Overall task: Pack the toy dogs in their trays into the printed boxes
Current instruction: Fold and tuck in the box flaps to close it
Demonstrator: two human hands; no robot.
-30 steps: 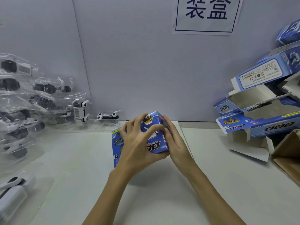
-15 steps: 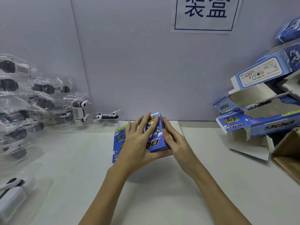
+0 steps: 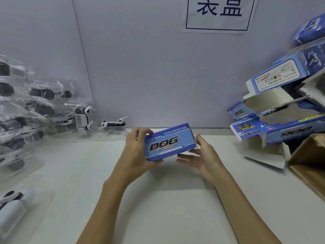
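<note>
White tabletop [image 3: 167, 199] fills the near ground, with one toy dog [image 3: 10, 198] in its tray at the near left edge. Mid-table, one closed blue box [image 3: 169, 141] marked DOG is held above the surface: the left hand [image 3: 139, 154] grips its left end with thumb beneath and fingers curled over the top, while the right hand [image 3: 202, 155] lies relaxed with fingers spread, touching the right end. Left, a heap of clear trays [image 3: 35, 110] holds too many dogs to count surely. One more dog [image 3: 113, 123] lies far, by the wall. Right, at least four boxes [image 3: 274, 118] are stacked, flaps open, beside one brown carton [image 3: 309, 161]. Grey wall [image 3: 149, 67] carries one paper sign [image 3: 219, 14].
</note>
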